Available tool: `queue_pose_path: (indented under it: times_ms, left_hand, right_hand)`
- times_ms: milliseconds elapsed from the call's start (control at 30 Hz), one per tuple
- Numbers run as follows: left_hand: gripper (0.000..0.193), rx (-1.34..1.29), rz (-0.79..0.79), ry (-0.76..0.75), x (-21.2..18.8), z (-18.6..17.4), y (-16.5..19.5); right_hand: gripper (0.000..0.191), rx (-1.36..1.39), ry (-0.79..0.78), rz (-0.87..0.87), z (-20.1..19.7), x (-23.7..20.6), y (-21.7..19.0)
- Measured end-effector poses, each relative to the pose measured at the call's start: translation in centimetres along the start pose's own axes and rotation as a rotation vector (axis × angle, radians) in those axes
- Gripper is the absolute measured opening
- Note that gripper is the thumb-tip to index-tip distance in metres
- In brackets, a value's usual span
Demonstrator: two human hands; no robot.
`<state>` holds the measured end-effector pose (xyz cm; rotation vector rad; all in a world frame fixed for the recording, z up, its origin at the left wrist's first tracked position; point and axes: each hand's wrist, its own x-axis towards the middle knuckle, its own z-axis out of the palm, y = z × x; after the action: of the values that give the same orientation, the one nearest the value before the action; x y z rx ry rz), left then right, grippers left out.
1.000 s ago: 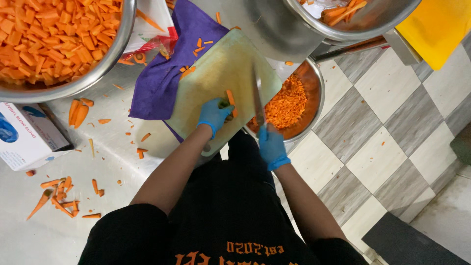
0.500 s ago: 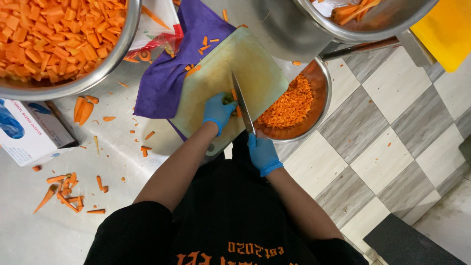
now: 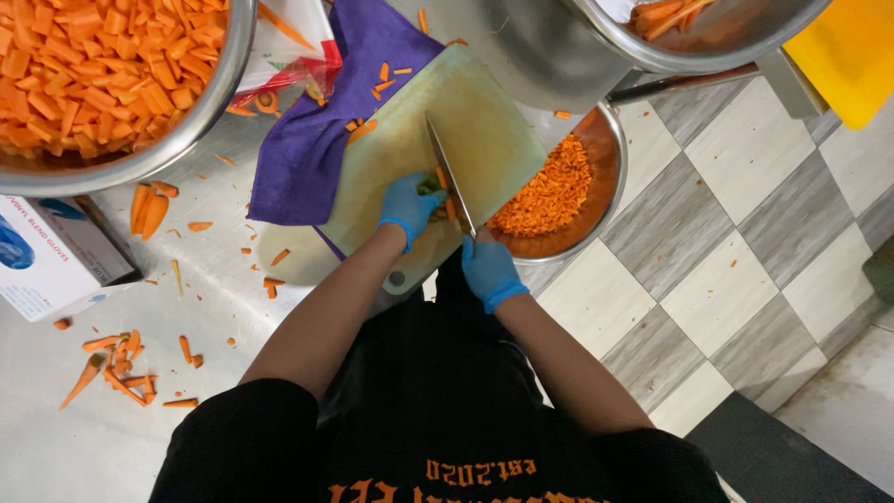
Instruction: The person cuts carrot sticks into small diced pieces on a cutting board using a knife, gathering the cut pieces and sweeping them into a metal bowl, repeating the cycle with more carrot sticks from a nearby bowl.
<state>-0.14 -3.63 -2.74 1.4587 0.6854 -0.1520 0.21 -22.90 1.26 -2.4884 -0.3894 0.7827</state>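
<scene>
Here the right hand (image 3: 488,270) grips the handle of a chef's knife (image 3: 449,174), its blade lying along the pale green cutting board (image 3: 484,130). The left hand (image 3: 408,205) curls over a small carrot piece (image 3: 441,179), pinning it beside the blade so it cannot roll. A steel bowl (image 3: 610,186) of diced carrot sits just past the board's edge.

A large steel bowl (image 3: 200,112) heaped with carrot chunks sits at the upper left, with a purple cloth (image 3: 312,140) beside it on the steel counter (image 3: 214,200). A box of gloves (image 3: 51,256) lies at the left edge, near scattered carrot peelings (image 3: 116,368). A yellow container (image 3: 852,51) stands over the checkered floor (image 3: 717,270).
</scene>
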Motion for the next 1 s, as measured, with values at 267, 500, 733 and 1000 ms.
queue_pose_path:
  times_ms: [267,500,733,1000]
  left_hand:
    - [0.028,0.294,0.092,0.134,-2.0,0.9,0.0]
    - [0.033,0.48,0.278,0.323,-3.5,3.3,-0.3]
    - [0.036,0.575,0.397,0.3,-1.6,5.4,0.8]
    - [0.048,0.663,0.57,0.27,-3.7,7.3,1.9]
  right_hand:
    - [0.028,-0.115,0.069,-0.1,0.4,0.7,-2.5]
    - [0.024,0.735,-0.128,0.282,-6.7,-2.4,0.7]
    - [0.036,1.062,-0.272,0.297,-5.9,-1.1,3.9]
    - [0.052,1.772,-0.758,0.322,-4.5,0.3,5.5]
